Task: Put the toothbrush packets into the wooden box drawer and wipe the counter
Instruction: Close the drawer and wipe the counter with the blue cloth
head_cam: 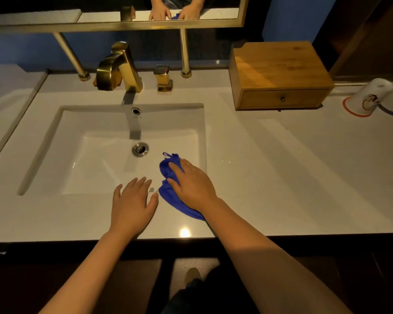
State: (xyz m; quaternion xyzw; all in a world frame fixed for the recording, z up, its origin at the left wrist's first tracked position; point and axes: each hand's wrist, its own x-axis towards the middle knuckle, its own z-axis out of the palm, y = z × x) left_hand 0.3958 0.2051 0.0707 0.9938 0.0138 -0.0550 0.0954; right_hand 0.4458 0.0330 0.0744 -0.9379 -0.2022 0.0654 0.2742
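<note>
My right hand [192, 185] presses flat on a blue cloth [168, 196] at the front right corner of the sink, where basin meets white counter [281, 177]. The cloth is bunched under my palm and fingers. My left hand [132, 205] rests open, fingers spread, on the counter's front strip just left of the cloth. The wooden box [279, 71] stands at the back right, its drawer [284, 99] closed. No toothbrush packets are in view.
A white sink basin [100, 159] with a metal drain fills the centre left. A gold faucet [118, 66] and gold handle [163, 78] stand behind it. Two overturned paper cups [370, 96] sit at the far right. A mirror [114, 10] hangs above.
</note>
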